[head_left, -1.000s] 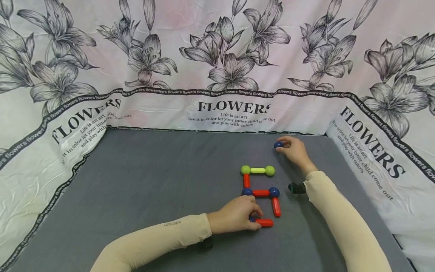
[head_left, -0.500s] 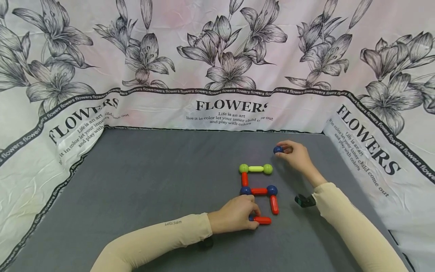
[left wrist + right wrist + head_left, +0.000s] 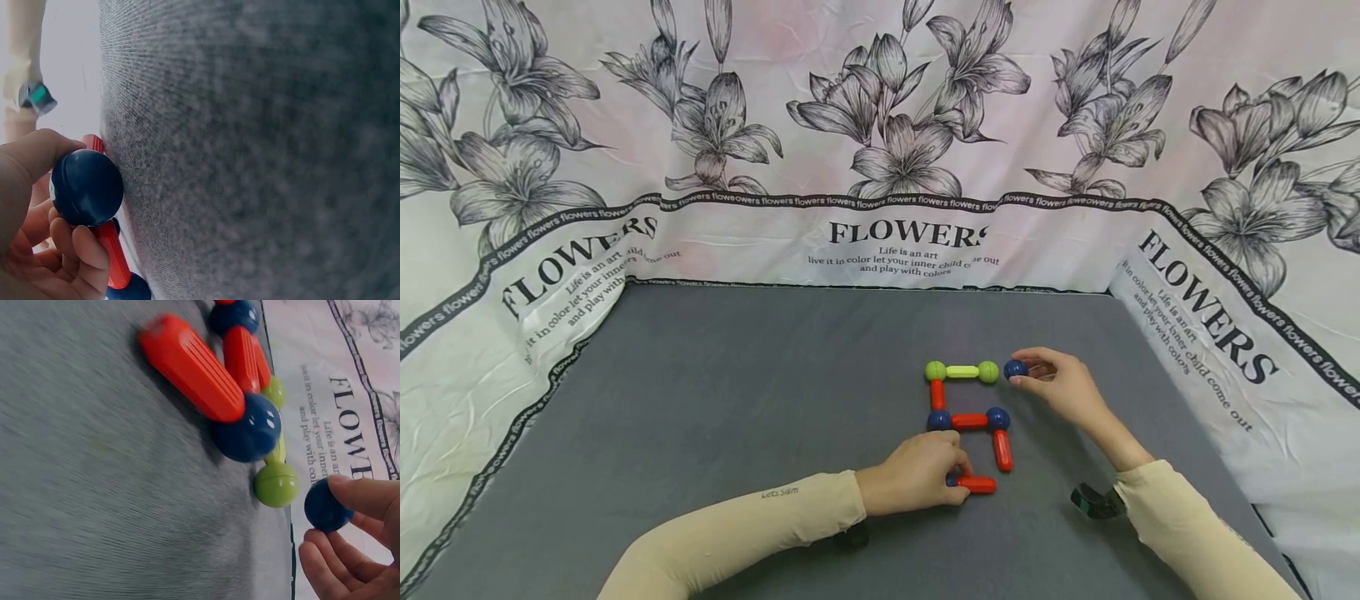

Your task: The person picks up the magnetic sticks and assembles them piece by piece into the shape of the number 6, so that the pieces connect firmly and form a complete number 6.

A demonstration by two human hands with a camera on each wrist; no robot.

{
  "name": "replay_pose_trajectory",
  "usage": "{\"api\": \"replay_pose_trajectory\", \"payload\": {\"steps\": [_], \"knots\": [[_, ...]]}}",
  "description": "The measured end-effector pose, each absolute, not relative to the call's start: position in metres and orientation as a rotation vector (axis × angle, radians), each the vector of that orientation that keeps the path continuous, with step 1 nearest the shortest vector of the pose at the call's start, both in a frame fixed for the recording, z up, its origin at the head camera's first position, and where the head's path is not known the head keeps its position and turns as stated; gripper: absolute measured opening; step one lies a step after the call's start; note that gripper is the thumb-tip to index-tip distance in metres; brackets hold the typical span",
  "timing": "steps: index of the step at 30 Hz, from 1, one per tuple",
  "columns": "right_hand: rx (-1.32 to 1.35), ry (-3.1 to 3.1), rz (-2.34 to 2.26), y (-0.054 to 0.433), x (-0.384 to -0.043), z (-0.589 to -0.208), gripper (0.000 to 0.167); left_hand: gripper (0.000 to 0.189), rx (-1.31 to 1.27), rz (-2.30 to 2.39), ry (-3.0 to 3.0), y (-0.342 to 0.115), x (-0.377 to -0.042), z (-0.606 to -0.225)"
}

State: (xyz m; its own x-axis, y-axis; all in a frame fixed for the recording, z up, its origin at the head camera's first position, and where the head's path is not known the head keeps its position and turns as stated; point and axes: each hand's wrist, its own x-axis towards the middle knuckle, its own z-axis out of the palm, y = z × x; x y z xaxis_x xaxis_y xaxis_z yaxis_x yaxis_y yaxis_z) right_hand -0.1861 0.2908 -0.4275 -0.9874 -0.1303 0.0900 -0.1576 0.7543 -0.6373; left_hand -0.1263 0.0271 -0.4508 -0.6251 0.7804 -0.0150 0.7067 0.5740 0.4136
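My right hand (image 3: pixel 1067 387) pinches a loose blue ball (image 3: pixel 1016 370) between thumb and fingers, just right of the green ball (image 3: pixel 988 372) ending a lime rod (image 3: pixel 962 372). In the right wrist view this blue ball (image 3: pixel 328 505) touches nothing but the fingers. My left hand (image 3: pixel 916 473) grips another blue ball (image 3: pixel 87 187), mostly hidden in the head view; a short red rod (image 3: pixel 977 485) points right from it. Above, a red rod (image 3: pixel 970 422) links two blue balls, and another red rod (image 3: pixel 1003 451) hangs off the right blue ball (image 3: pixel 997 418).
A second green ball (image 3: pixel 936 372) and an upright red rod (image 3: pixel 937 395) form the figure's upper left. Everything lies on a grey cloth-covered table (image 3: pixel 737 375). Flower-printed sheeting (image 3: pixel 895 242) stands along the back and sides. A dark wrist device (image 3: pixel 1096 502) sits by the right sleeve.
My right hand has carried its blue ball toward me, from near the table's back edge down beside the green ball. The left hand keeps its hold in the same place.
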Motion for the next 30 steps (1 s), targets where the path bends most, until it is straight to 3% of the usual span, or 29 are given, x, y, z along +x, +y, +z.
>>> {"api": "replay_pose_trajectory", "payload": {"steps": [18, 30], "knots": [[0.709, -2.949, 1.586, 0.292, -0.113, -0.432, 0.032, 0.022, 1.178, 0.65, 2.628, 0.025, -0.124, -0.453], [0.638, -2.994, 1.708, 0.286, -0.097, -0.442, 0.034, 0.02, 1.164, 0.724, 2.606, 0.023, -0.122, -0.453]]}}
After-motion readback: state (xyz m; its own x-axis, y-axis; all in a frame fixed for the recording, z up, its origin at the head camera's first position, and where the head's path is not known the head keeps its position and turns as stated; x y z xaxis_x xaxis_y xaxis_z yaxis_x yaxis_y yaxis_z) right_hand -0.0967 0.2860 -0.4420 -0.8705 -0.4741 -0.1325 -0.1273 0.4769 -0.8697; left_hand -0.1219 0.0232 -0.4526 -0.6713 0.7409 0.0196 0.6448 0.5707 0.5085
